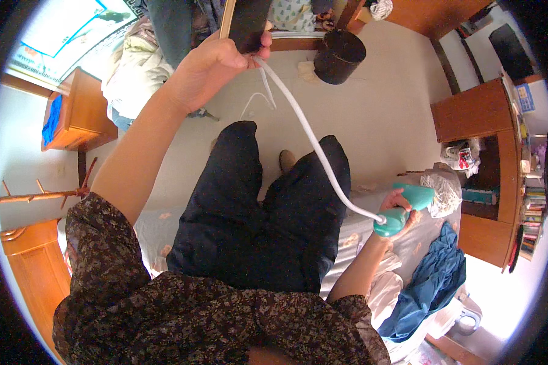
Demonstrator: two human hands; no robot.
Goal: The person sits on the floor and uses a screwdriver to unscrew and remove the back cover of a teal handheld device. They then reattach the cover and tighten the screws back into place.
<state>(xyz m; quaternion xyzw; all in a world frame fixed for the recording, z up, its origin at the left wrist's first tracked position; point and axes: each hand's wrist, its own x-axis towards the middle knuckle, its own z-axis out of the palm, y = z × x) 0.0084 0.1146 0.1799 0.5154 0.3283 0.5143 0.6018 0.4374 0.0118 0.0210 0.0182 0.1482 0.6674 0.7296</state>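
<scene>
My left hand [216, 61] is raised at the top of the view, its fingers closed round a dark, flat phone-like slab [249, 27] with a pale gold edge. A thick white cord [307, 125] runs past those same fingers, and a thinner loop of it hangs below. On the right side, my right hand [402, 213] grips a teal hand-held appliance [415, 196], shaped somewhat like a hair dryer. The cord enters its rounded near end. Most of the appliance's grip is hidden by my fingers.
I sit on a bed with a pale flowered sheet [347, 240]. Blue cloth [429, 283] lies at the right. A black bin [340, 56] stands on the floor ahead. Wooden furniture [475, 112] lines the right; a wooden cabinet [82, 115] and heaped clothes [134, 70] are left.
</scene>
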